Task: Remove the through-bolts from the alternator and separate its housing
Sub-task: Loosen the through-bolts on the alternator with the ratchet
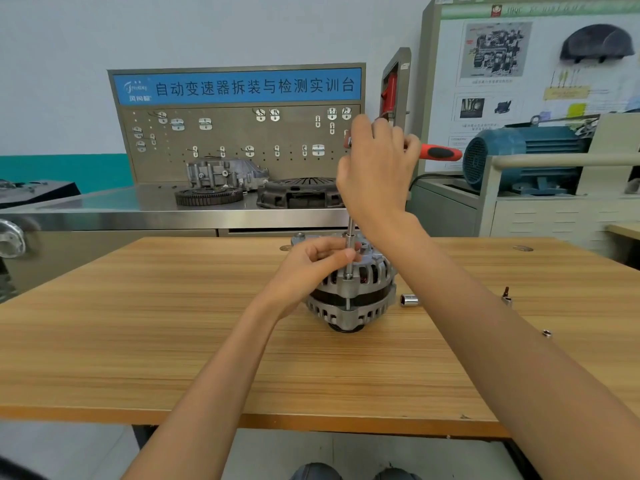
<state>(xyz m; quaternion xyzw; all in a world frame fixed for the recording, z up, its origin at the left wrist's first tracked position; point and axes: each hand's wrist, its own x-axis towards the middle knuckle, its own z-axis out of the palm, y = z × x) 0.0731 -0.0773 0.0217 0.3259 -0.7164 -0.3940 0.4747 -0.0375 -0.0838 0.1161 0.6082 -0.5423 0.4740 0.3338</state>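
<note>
The alternator (351, 292) sits on the wooden bench (173, 341), towards its far edge and about midway along it, with its ribbed housing facing up. A thin steel extension bar (350, 244) stands upright on a bolt at the alternator's near rim. The left hand (311, 263) rests against the alternator's left side, forearm reaching in low across the bench, its fingers (341, 254) curled and pinching the bar just above the housing. The right hand (375, 164) is raised well above the alternator, wrist bent and forearm sloping up from the right, its fingers wrapped round the head of a ratchet (438, 153), whose red and black handle juts out to the right. Just right of the alternator lies a loose socket (409, 300); farther right are a small bit (506, 295) and a nut (546, 333).
</note>
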